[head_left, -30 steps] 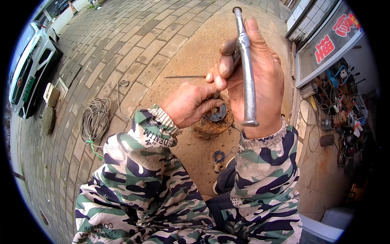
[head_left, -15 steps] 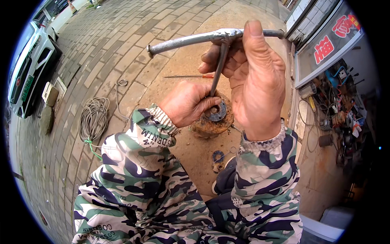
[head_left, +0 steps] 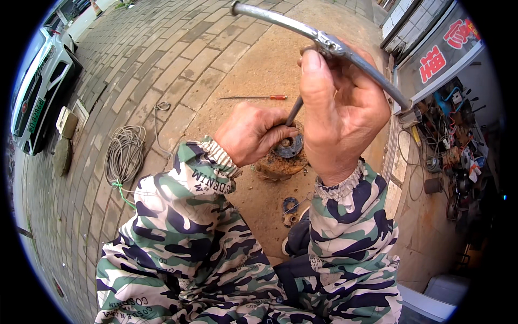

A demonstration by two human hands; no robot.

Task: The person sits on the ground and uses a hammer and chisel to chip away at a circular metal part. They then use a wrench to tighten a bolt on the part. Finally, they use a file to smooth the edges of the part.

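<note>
A metal T-handle wrench (head_left: 275,19) slants across the upper view, its shaft running down to a rusty round machine part (head_left: 275,166) on the ground. My right hand (head_left: 342,108) is closed round the top of the shaft, just under the welded crossbar, thumb upright. Low on the shaft, my left hand (head_left: 251,132) wraps its fingers round the wrench beside a dark round flange (head_left: 289,146) on the rusty part. The wrench's lower end is hidden behind my left fingers.
Beyond my hands lies a red-handled screwdriver (head_left: 278,98). A dark ring (head_left: 290,205) lies near my shoe (head_left: 297,237). Coiled rope (head_left: 125,154) rests on the paving at left, near a parked white car (head_left: 46,81). Tools and parts (head_left: 458,146) crowd the right side.
The crossbar has turned clockwise, its left end swinging up and away and its right end toward me. My right hand has turned with it; my left hand stays low on the shaft.
</note>
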